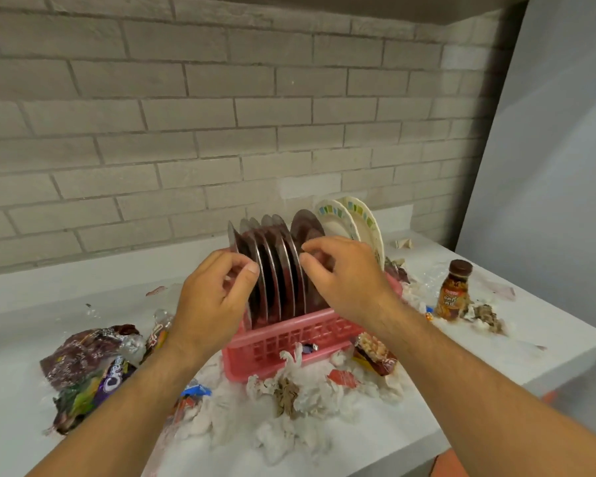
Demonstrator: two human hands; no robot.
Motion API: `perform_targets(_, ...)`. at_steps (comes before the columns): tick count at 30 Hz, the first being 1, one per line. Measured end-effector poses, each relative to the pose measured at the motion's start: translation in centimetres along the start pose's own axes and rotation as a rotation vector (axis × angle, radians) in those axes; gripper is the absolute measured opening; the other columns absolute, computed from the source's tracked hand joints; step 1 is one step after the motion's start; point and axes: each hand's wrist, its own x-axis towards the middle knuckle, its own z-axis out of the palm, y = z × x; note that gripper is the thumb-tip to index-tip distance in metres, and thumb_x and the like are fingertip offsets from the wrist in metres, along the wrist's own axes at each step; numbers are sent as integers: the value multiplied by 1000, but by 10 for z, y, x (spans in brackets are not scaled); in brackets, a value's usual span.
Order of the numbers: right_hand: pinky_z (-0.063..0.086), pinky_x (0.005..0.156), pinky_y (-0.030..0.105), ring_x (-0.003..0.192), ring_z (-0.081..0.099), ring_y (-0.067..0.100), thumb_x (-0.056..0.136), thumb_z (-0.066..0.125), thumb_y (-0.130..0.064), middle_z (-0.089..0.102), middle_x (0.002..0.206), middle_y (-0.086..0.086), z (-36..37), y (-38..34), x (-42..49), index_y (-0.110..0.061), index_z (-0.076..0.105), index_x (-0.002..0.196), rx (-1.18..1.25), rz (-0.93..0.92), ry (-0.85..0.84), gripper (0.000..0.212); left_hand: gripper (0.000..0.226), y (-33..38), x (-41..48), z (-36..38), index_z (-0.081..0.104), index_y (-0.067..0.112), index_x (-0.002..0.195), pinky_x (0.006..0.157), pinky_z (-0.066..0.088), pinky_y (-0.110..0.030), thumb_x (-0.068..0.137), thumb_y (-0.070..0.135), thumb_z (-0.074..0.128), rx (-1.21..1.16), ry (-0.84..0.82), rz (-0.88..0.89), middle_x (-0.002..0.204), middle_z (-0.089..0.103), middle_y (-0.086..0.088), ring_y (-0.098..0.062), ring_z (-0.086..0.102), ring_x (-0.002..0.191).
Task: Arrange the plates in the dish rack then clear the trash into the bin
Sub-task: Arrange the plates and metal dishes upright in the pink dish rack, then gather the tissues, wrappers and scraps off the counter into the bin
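Grey brick wall (221,98) behind a white counter (31,304). Wrappers (83,366) lie crumpled on the counter, well left of and below the left fingers. Left hand (214,304): fingers curled, thumb (252,269) against the near face of the leftmost plates (276,270), other fingers behind; it pinches the rim there. The plates are steel and stand upright on edge in a row between the two sets of fingertips, seated in a pink rack (289,342) directly below the fingers. Tissues (300,390) are heaped in front of the rack, nearer the camera than both hands. Right hand (344,280): fingers curled, fingertips (307,259) touching the rim at the right end of the steel row; thumb hidden, so cannot tell whether it grips. Two patterned plates (355,222) stand at the rack's right end, just behind and above the right fingers. A brown bottle (453,290) stands upright, well right of them, amid more tissue.
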Motion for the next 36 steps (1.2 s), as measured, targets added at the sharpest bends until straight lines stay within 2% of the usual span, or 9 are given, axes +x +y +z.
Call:
perform_targets(4, 47, 66, 16, 79, 58, 0, 90, 58, -32, 63, 82, -17, -49, 31, -36, -30, 69, 89, 82, -24, 17, 12, 11, 44, -16, 29, 62, 32, 87, 68, 43, -18, 95, 32, 55, 82, -15, 43, 85, 61, 17, -3, 58, 85)
perform_targets(7, 45, 67, 14, 81, 57, -1, 89, 59, -30, 62, 82, -18, -104, 76, -64, -30, 70, 89, 52, -21, -37, 11, 10, 84, -32, 80, 63, 34, 89, 67, 42, -17, 94, 35, 54, 115, -14, 38, 85, 61, 22, 2, 57, 85)
perform_targets(11, 51, 70, 25, 81, 58, 1, 90, 60, -31, 62, 85, -18, -142, 105, -92, -30, 71, 92, 3, 24, -82, 11, 11, 106, -42, 118, 63, 36, 92, 68, 41, -11, 93, 38, 52, 148, -80, 48, 88, 61, 22, 6, 56, 88)
perform_targets(15, 49, 73, 22, 85, 57, -1, 90, 59, -33, 64, 87, -20, -201, 136, -122, -32, 70, 92, -80, 68, -120, 12, 20, 144, -46, 164, 65, 29, 100, 78, 50, -29, 95, 40, 49, 155, -147, 62, 93, 60, 18, 5, 55, 90)
perform_targets(19, 53, 78, 31, 87, 59, 3, 92, 58, -30, 64, 91, -17, -241, 153, -122, -28, 71, 96, -122, 103, -118, 14, 22, 168, -32, 189, 64, 30, 100, 78, 51, -31, 94, 42, 47, 171, -155, 104, 93, 59, 18, 3, 54, 90)
perform_targets(24, 53, 80, 26, 88, 58, 1, 94, 56, -28, 62, 93, -18, -266, 171, -107, -25, 70, 103, -144, 111, -105, 17, 30, 171, -9, 212, 62, 25, 114, 83, 49, -27, 95, 42, 47, 204, -175, 93, 104, 60, 15, 1, 54, 95)
perform_targets(28, 51, 78, 21, 86, 57, -1, 95, 56, -27, 60, 92, -20, -272, 196, -81, -24, 69, 105, -175, 108, -118, 17, 31, 167, 13, 236, 62, 23, 119, 84, 49, -25, 95, 39, 49, 201, -169, 90, 106, 58, 15, 2, 54, 95)
perform_targets(32, 43, 75, 13, 86, 54, -5, 96, 55, -28, 58, 93, -20, -271, 233, -48, -24, 67, 111, -209, 95, -123, 20, 30, 155, 43, 263, 62, 21, 119, 83, 45, -21, 96, 35, 51, 211, -185, 94, 107, 60, 13, 1, 54, 93)
perform_targets(36, 45, 78, 15, 87, 54, -2, 96, 56, -30, 59, 98, -18, -265, 272, -14, -25, 66, 113, -231, 124, -127, 21, 30, 139, 82, 292, 62, 19, 121, 83, 44, -20, 96, 34, 53, 207, -202, 68, 107, 60, 11, -1, 55, 93)
